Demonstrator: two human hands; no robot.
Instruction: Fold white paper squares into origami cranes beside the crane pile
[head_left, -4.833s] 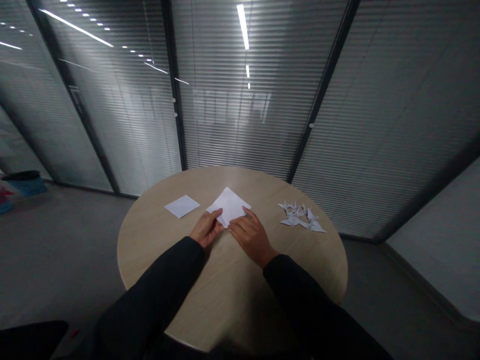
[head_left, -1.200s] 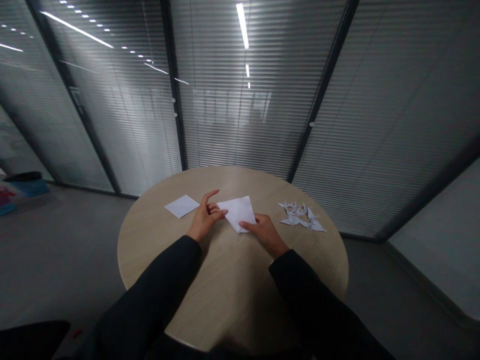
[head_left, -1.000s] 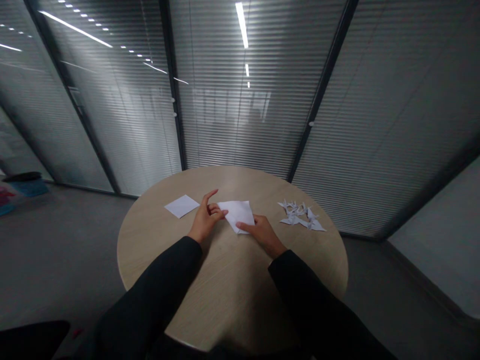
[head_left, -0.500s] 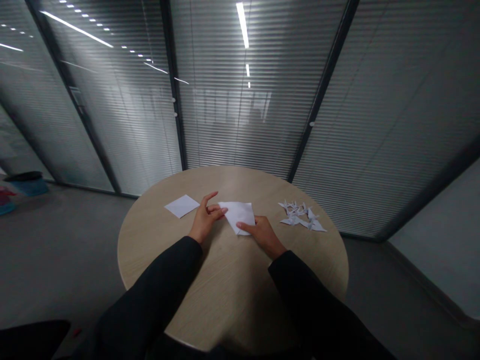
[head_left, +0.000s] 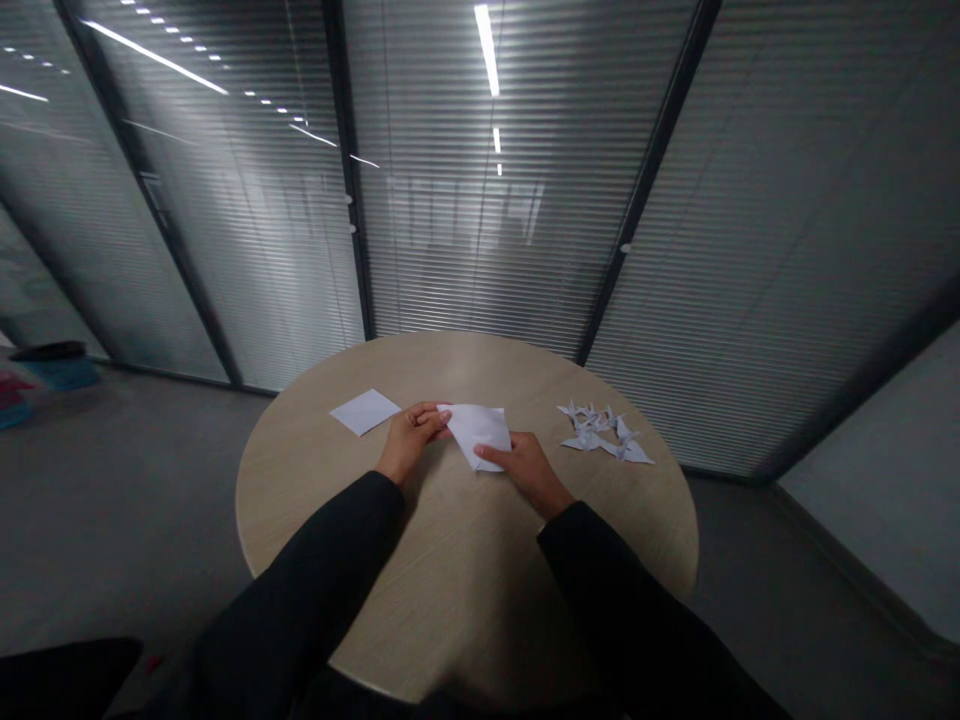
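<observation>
**Folded paper between your hands on the desk**

Your left hand (head_left: pixel 411 442) has its fingers pressed together, pinching the left corner of the folded white paper (head_left: pixel 478 436). Your right hand (head_left: pixel 527 470) lies spread on its lower edge, flat on the desk (head_left: pixel 315 470). A loose sheet (head_left: pixel 365 412) sits left, paper cranes (head_left: pixel 600 435) right.

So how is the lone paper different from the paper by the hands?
The lone sheet lies flat and square on the table, while the folded paper comes to a point. No hand touches the lone sheet, but the left hand and right hand touch the folded paper. Both are white.
</observation>
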